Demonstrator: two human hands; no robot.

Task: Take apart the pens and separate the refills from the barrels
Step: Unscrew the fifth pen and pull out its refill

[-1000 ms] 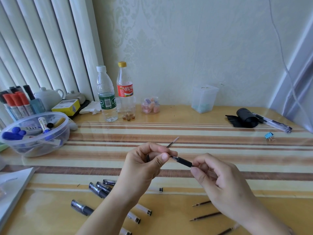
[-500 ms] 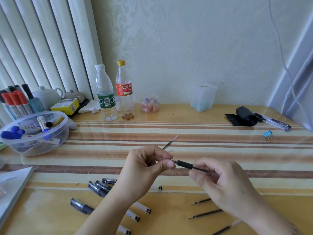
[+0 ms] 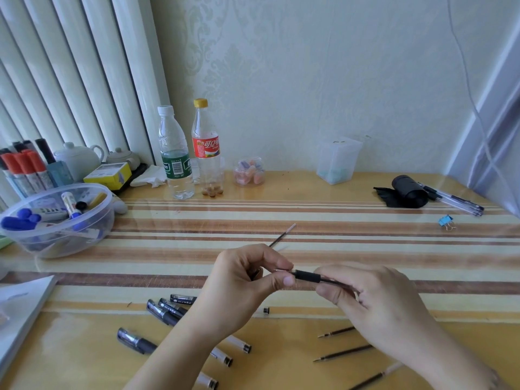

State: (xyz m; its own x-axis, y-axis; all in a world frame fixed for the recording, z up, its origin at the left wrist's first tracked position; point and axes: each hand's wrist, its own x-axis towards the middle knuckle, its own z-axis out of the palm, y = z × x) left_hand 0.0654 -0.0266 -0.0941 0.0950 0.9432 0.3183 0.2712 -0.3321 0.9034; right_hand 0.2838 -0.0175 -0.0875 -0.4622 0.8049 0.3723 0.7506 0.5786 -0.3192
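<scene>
Both hands meet over the striped table (image 3: pixel 351 220), working one pen between them. Pinched at its metal tip between thumb and forefinger of the left hand (image 3: pixel 247 280), the pen part with the black grip sleeve (image 3: pixel 306 276) runs level to the right, where the right hand (image 3: pixel 377 302) closes thumb and curled fingers round its far end. Behind the left hand a thin refill (image 3: pixel 281 235) slants up and away; its lower end is hidden by the fingers, so whether that hand holds it cannot be told. Below the left forearm a cluster of pen barrels and caps (image 3: pixel 166 312) lies on the near edge of the table, some with black clips, some clear with dark rings. Under the right wrist several loose refills (image 3: pixel 342 353) lie side by side, tips pointing left. Farther off, a clear tub of markers (image 3: pixel 56 220) sits at the left, two plastic bottles (image 3: pixel 176 153) stand near the wall, and a blue binder clip (image 3: pixel 446 221) lies at the right near a bundle of clear pens (image 3: pixel 453 199).
</scene>
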